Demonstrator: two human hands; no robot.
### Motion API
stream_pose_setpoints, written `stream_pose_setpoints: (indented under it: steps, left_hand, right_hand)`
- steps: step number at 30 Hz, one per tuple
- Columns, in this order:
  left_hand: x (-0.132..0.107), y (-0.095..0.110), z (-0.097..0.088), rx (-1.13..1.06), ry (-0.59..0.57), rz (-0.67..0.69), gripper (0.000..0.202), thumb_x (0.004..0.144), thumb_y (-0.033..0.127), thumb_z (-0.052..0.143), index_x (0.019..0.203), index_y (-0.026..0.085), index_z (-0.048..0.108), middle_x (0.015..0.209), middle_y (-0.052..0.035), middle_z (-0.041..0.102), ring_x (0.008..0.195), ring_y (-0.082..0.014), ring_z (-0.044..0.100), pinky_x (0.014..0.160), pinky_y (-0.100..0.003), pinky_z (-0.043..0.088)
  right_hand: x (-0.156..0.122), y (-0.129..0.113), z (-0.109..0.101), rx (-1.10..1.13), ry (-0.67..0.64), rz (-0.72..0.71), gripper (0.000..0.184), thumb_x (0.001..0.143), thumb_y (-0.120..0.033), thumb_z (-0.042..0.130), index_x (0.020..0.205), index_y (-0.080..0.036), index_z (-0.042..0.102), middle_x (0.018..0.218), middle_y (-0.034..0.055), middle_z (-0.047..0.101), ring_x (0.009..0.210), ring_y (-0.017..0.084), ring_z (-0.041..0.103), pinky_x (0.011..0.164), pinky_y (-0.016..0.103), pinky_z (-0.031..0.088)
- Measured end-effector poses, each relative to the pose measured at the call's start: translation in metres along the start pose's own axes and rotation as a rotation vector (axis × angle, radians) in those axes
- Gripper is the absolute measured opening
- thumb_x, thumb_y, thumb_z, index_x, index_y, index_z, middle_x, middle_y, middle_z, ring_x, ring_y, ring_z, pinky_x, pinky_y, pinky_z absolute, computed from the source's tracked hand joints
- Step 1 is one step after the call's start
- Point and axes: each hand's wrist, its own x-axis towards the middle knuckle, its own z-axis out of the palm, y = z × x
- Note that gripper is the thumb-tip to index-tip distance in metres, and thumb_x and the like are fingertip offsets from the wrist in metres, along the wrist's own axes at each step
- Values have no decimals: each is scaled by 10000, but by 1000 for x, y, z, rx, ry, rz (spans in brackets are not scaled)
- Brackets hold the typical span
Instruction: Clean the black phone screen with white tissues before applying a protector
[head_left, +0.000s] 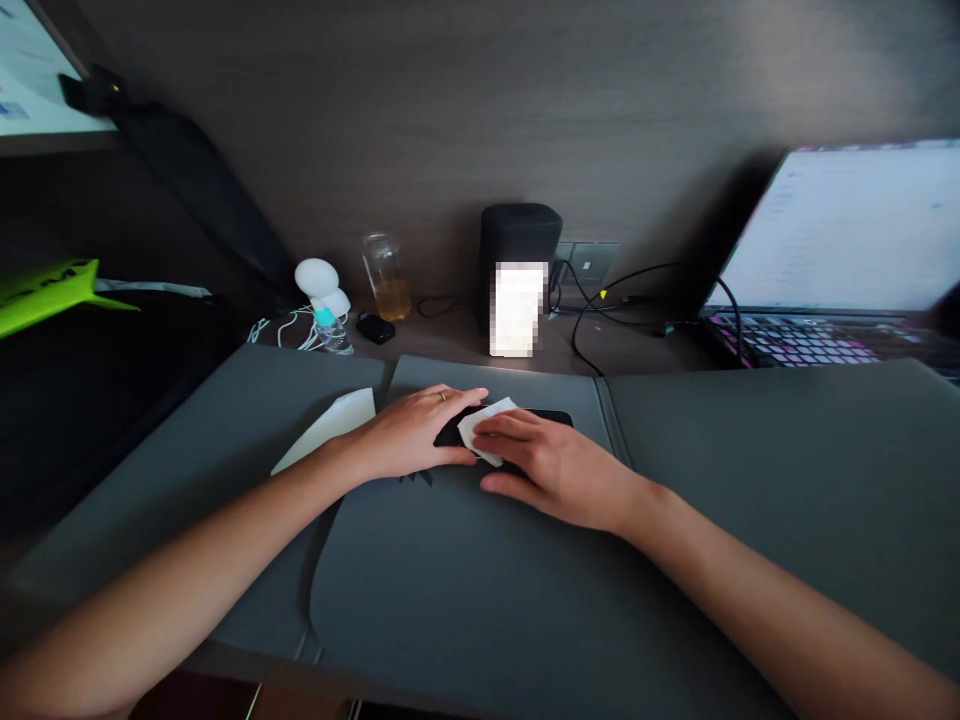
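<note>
Centrally, from the head view, lying flat on the grey desk mat [465, 600]: a black phone [544, 418], long side across, mostly covered by both hands. Left hand [409, 435] resting on the phone's left end, fingers straight and pressed together, a ring on one of them. Right hand [559, 470] laid over a white wipe [487, 420], fingers close together and flat, pressing it down onto the phone rather than pinching it, thumb stretched along the mat just below. Just beside the left wrist, a white paper sheet [330, 425]. Farther back, by the wall, a black speaker [520, 240], a glass jar [386, 275] with amber liquid, a white lamp [319, 280]; off to the right, an open laptop [825, 250]. Likely stiff, smooth and slippery, that phone, with breakable glass; safest held by its long edges. Soft and nearly weightless, the wipe; easy to bunch under the fingertips.
</note>
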Motion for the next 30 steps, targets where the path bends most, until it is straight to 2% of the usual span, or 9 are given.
stream_pose_setpoints:
  steps: [3,6,8,13,17,20,25,30]
  left_hand:
    - [0,0,0,6,-7,-5,722,869,470,673,1477,256,346,1395,-79,541,1258,-279,504,1009,-380,440]
    - [0,1,0,8,-4,3,683,883,456,661,1465,261,360,1376,-74,558,1247,-271,512,998,-365,443]
    - [0,1,0,10,2,5,655,889,463,654,1451,267,379,1392,-71,547,1257,-269,504,1001,-358,440]
    - [1,0,0,18,-12,-1,673,883,469,663,1454,254,379,1354,-73,571,1228,-269,523,1001,-361,439]
    - [1,1,-1,16,-18,1,663,884,457,664,1451,257,384,1339,-70,581,1216,-270,530,996,-370,441]
    - [1,1,-1,10,-12,5,644,892,456,656,1445,260,392,1347,-68,577,1232,-270,519,1005,-372,437]
    - [1,0,0,19,-13,0,667,879,467,672,1447,255,393,1346,-64,574,1238,-263,509,1004,-361,443]
    - [1,1,-1,17,-18,2,667,877,454,680,1444,242,400,1348,-61,576,1247,-254,505,1019,-352,436]
  right_hand:
    - [-3,2,0,-60,32,61,418,982,-415,496,1269,-129,600,1298,140,613,1225,277,553,1038,470,473]
    - [-3,-1,3,-71,6,-9,544,954,-476,531,1328,-81,556,1397,181,544,1326,288,481,1113,460,413]
    - [-5,-2,1,-47,-34,-42,564,955,-475,532,1356,-78,534,1441,177,505,1360,270,449,1145,433,382]
    - [-12,8,-11,-9,-72,62,419,1000,-385,478,1330,-146,576,1418,108,547,1337,224,486,1132,402,409]
    - [-10,7,-11,-5,-34,54,444,984,-412,503,1312,-124,584,1407,131,554,1314,261,508,1111,443,423]
    - [-10,9,-11,42,-66,22,365,988,-373,504,1252,-154,626,1316,96,627,1261,230,550,1090,405,438]
    - [-18,28,-22,48,-21,98,268,989,-297,498,1166,-185,666,1212,72,666,1173,215,588,1033,396,462]
    - [-22,32,-30,25,-47,149,190,964,-250,524,1047,-196,686,1145,69,667,1066,207,625,966,380,484]
